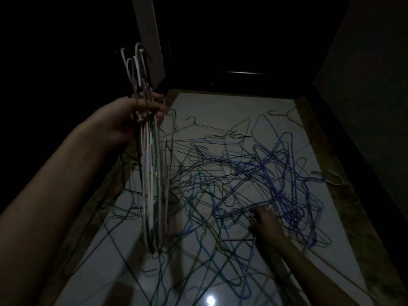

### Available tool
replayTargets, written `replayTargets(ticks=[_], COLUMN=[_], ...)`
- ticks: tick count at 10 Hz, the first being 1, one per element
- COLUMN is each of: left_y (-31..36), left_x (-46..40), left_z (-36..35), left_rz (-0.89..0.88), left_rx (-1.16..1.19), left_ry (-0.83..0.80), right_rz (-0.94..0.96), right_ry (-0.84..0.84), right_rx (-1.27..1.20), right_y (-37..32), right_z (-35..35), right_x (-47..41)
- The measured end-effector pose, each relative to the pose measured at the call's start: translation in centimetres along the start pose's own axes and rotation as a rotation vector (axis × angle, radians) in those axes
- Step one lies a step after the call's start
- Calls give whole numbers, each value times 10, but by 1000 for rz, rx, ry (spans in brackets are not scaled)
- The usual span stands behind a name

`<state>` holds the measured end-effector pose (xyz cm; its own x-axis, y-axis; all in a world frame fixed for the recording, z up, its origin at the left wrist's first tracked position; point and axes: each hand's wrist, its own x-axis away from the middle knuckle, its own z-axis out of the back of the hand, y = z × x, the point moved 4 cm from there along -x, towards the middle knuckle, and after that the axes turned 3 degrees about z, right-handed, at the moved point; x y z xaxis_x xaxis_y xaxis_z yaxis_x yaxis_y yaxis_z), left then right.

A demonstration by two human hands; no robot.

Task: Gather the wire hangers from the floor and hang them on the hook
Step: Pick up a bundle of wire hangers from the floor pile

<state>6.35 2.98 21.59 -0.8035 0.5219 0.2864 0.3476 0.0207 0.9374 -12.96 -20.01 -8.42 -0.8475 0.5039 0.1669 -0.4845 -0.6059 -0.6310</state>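
My left hand (132,118) is raised at the left and grips a bundle of wire hangers (151,173) by their necks; the white, green and dark frames hang down edge-on, hooks pointing up. On the pale floor lies a tangled pile of wire hangers (254,173) in blue, purple, green and dark colours. My right hand (263,221) reaches down into the pile near its front, fingers closed around the wire of a blue hanger (231,212). No wall hook is visible in the dark.
The pale tiled floor (220,107) is a narrow strip with darker borders on both sides. A dark wall (364,85) rises on the right and a pale door edge (150,40) stands behind the held bundle. A light reflects on the floor (210,301).
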Motion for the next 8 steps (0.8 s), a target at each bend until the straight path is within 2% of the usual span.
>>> replayTargets(ticks=[3,4,5,6,8], left_y=[11,17,25,34,43], left_x=[10,11,8,11,32], left_z=[3,2,5,4,-14], left_rz=[23,-13,-90,-121,-161], left_rx=[15,-45,-225,-340,-418], left_ry=[-119,-177,-206,-224,-256], right_rz=[-55,-13,77,207,236], right_ry=[-15,73,153,179,146], right_rx=[-16,-112,-195,-365,-486], right_y=[-9,-33,-79,-119,-160], right_z=[12,30,47,55,56], right_x=[-5,-15,-29,-39,-60])
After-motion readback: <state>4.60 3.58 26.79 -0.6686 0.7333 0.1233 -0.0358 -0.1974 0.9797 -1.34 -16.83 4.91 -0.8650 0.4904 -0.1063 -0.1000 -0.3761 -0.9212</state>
